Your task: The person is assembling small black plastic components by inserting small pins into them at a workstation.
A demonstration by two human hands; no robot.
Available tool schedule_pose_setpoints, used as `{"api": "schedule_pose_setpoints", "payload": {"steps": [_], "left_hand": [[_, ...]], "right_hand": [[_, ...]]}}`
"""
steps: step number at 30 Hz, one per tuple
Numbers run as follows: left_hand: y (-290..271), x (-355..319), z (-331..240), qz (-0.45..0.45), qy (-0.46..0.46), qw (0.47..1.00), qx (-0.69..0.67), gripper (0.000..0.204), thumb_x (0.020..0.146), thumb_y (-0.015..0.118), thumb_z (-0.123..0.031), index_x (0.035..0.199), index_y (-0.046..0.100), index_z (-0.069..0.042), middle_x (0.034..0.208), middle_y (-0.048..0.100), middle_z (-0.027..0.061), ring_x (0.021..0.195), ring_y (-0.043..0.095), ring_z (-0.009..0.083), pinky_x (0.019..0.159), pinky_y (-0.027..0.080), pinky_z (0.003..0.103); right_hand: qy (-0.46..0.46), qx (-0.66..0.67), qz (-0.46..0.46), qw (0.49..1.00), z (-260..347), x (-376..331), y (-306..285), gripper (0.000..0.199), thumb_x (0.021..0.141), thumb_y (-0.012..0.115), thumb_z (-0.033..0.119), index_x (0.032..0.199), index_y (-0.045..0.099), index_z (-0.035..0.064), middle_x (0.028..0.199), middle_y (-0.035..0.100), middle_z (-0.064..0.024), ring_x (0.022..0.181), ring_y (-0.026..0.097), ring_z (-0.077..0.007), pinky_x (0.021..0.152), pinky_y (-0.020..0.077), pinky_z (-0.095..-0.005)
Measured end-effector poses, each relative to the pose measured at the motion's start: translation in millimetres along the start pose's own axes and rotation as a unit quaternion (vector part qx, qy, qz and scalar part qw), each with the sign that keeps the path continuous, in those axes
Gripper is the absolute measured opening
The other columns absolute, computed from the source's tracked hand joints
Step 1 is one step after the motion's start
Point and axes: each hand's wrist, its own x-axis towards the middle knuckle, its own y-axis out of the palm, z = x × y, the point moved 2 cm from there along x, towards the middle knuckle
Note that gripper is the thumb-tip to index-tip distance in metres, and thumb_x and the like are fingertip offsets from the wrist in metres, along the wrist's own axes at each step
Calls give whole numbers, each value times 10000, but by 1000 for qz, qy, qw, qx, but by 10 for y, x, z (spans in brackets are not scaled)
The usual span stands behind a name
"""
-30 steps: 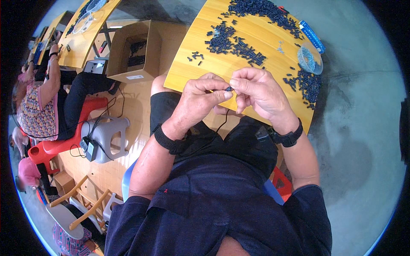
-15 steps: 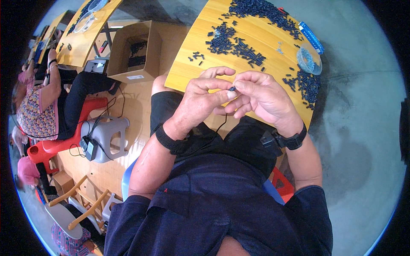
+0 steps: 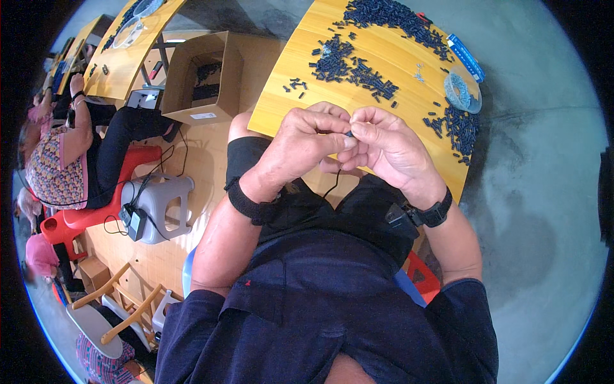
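My left hand (image 3: 311, 138) and my right hand (image 3: 388, 142) meet fingertip to fingertip over the near edge of the yellow wooden table (image 3: 281, 105). Between the thumbs and forefingers is a small dark cylindrical piece (image 3: 349, 134), mostly covered by the fingers. Both hands pinch it. Beyond them on the tabletop lie heaps of similar short dark cylinders (image 3: 371, 80). A further heap of dark cylinders (image 3: 462, 131) is at the right, beside a clear round tub (image 3: 462, 93) with small light-blue parts in it.
A blue-and-white box (image 3: 465, 57) lies at the table's right edge, near a few small pale parts (image 3: 419, 72). On the floor at left stand an open cardboard box (image 3: 201, 77), a grey stool (image 3: 160, 208) and a red stool (image 3: 137, 166) with cables. Another person (image 3: 61, 163) sits at a neighbouring table.
My left fingers have curled in closer to my right fingertips, and the right fingers have folded inward. The dark piece stays between them at nearly the same spot.
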Motion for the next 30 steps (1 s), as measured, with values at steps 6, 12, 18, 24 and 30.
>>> {"api": "schedule_pose_setpoints", "payload": {"steps": [6, 12, 18, 24, 30], "left_hand": [[35, -39, 30, -19, -25, 999, -38, 182, 769, 680, -15, 950, 697, -10, 1028, 601, 86, 1035, 522, 178, 906, 415, 301], [79, -52, -43, -54, -14, 996, -75, 104, 773, 685, -23, 873, 703, -38, 1179, 569, 104, 1227, 418, 240, 1030, 322, 386], [68, -48, -129, -3, -6, 999, -53, 117, 774, 684, -54, 882, 701, -14, 1336, 468, 122, 1376, 199, 292, 1050, 300, 398], [92, -25, -190, 41, 6, 997, -59, 68, 786, 670, -37, 842, 695, -8, 1328, 474, 130, 1367, 219, 282, 1031, 333, 391], [124, -52, -210, 38, -2, 990, -133, 51, 783, 693, -99, 796, 700, -51, 1320, 497, 138, 1338, 292, 282, 1080, 231, 437]], "right_hand": [[-7, 75, 24, 997, -61, 21, 19, 115, 904, 571, 167, 924, 524, 64, 809, 638, -71, 693, 673, -195, 641, 584, -326], [45, 30, 17, 998, 10, -29, 13, 181, 920, 543, 195, 937, 561, 16, 805, 637, -82, 690, 669, -197, 626, 581, -334], [74, -2, 44, 996, 81, -47, 29, 278, 936, 505, 242, 889, 586, -20, 740, 633, -98, 570, 653, -203, 510, 570, -315], [104, 67, 105, 987, 14, -50, 14, 382, 948, 444, 308, 844, 567, -38, 676, 621, -140, 437, 607, -228, 380, 536, -326], [112, 79, 117, 984, 8, -47, 38, 379, 950, 433, 303, 836, 559, -36, 638, 602, -145, 410, 592, -227, 350, 521, -333]]}}
